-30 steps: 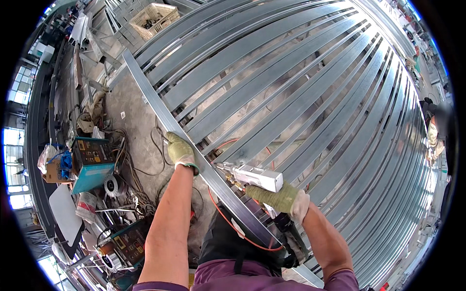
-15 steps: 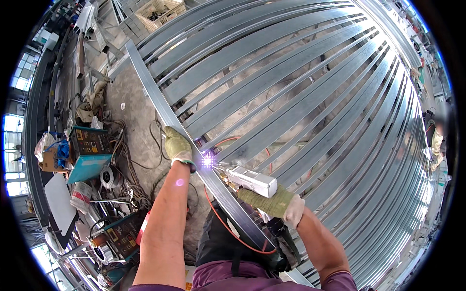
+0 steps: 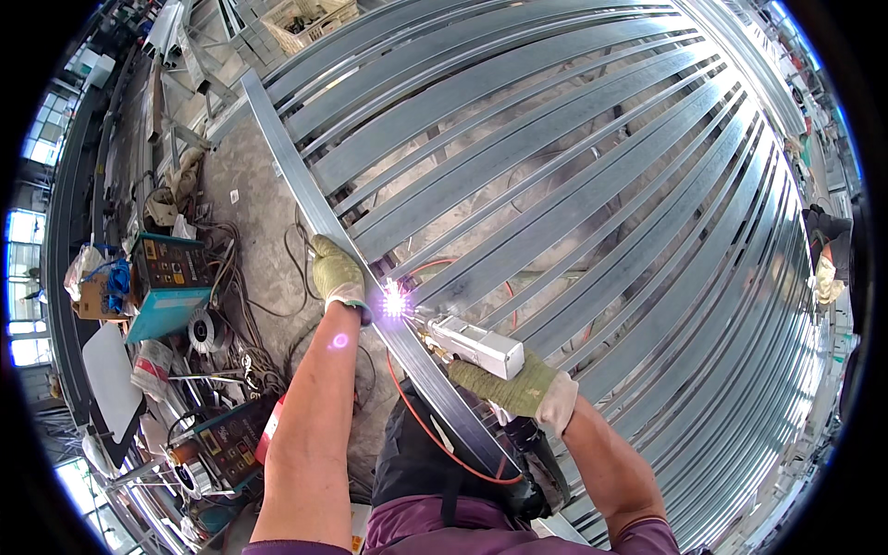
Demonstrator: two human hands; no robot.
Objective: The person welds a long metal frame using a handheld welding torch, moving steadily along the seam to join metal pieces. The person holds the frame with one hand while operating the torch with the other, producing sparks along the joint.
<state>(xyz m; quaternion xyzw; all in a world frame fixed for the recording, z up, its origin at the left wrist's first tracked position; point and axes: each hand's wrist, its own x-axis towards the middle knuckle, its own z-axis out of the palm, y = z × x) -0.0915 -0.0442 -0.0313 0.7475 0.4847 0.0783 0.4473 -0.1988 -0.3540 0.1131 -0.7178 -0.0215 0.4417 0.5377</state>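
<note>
A bright violet-white welding arc (image 3: 395,302) glows where a cross slat meets the long metal rail (image 3: 294,180) of a grey slatted frame. My right hand (image 3: 518,387), in a green and white work glove, is wrapped round a welding gun (image 3: 476,346) with a white box-shaped body. Its tip points left at the arc; glare hides the joint itself. On the rail's outer edge, close beside the arc, my gloved left hand (image 3: 337,275) grips the rail, its fingers partly hidden.
Metal slats (image 3: 518,148) fan out to the right. An orange hose (image 3: 435,444) runs under the rail near my body. To the left are a welding machine (image 3: 171,264), a second machine (image 3: 229,442), a wire spool (image 3: 205,331) and tangled cables (image 3: 242,319). A crate (image 3: 301,23) stands at the back.
The welding gun and my right hand have shifted very slightly left. The arc still burns, its glare spreading a little differently. My left hand stays on the rail.
</note>
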